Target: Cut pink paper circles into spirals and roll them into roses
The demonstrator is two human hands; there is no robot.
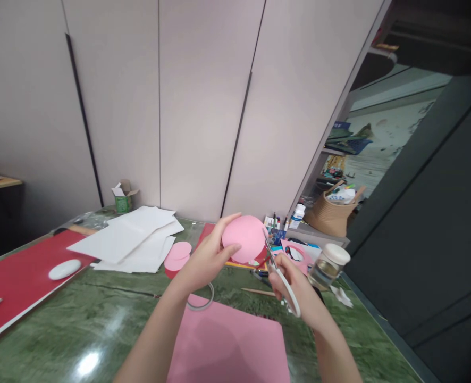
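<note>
A round pink paper disc (245, 238) is held up above the table, its left edge between the thumb and fingers of my left hand (209, 252). White-handled scissors (284, 284) sit in my right hand (293, 282), with their blades pointing up at the disc's right edge. Below my hands a large pink sheet (229, 346) lies on the green table (111, 319). A grey ring (203, 307) rests by its top left corner. Smaller pink discs (178, 254) lie left of my left hand.
White sheets (127, 236) and a red board (16, 282) bearing a white mouse (65, 269) are at left. At right stand a lidded glass jar (329, 266), a white bottle (297, 216) and a woven basket (331, 213). A pink cut-out sheet (305, 260) lies near the jar.
</note>
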